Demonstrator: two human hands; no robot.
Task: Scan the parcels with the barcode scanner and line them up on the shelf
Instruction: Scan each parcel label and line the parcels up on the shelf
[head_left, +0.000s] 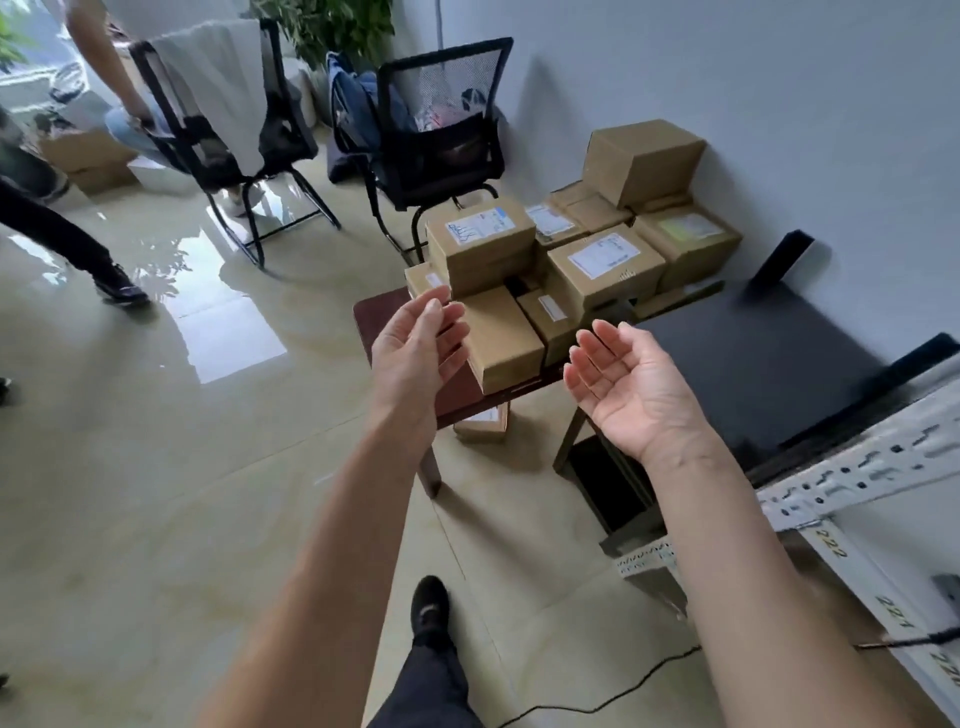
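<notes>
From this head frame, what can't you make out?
- Barcode scanner: not visible anywhere in the head view.
- Labels on the parcels: print too small and blurred to read.
- Small box beneath the brown table: mostly hidden by the tabletop.
- Metal shelf: cut off by the right edge.
- Left hand and right hand: both empty.

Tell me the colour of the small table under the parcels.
Dark reddish brown, seen in the head view: small table.

Bright, even daylight fills the room, coming from the upper left. The glossy tiled floor (156, 415) shows strong white glare patches and reflections. Shadows are soft. Wide-angle distortion bends the edges, and fine detail looks slightly blurred.
</notes>
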